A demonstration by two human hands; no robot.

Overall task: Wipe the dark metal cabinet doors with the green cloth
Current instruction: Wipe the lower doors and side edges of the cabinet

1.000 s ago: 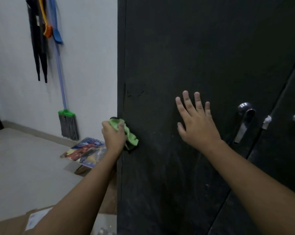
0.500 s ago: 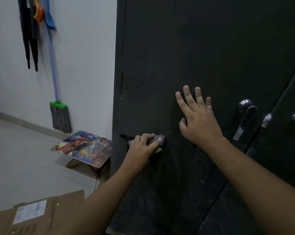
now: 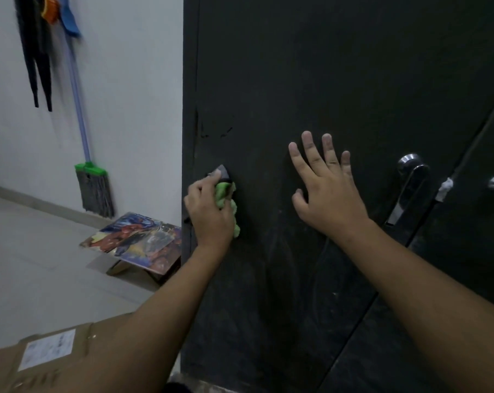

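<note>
Your left hand (image 3: 208, 214) has its grip closed around the green cloth (image 3: 226, 204), pressing it on the dark cabinet door (image 3: 311, 80) near its 9 o'clock edge. Your right hand (image 3: 328, 194) lies flat with fingers spread wide, holding nothing, at 3 o'clock of the cloth, left of the metal handle (image 3: 409, 188).

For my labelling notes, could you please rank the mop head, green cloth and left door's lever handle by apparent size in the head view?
1. Lever handle and mop head: alike, unranked.
2. Green cloth, partly hidden by the left hand.
</note>
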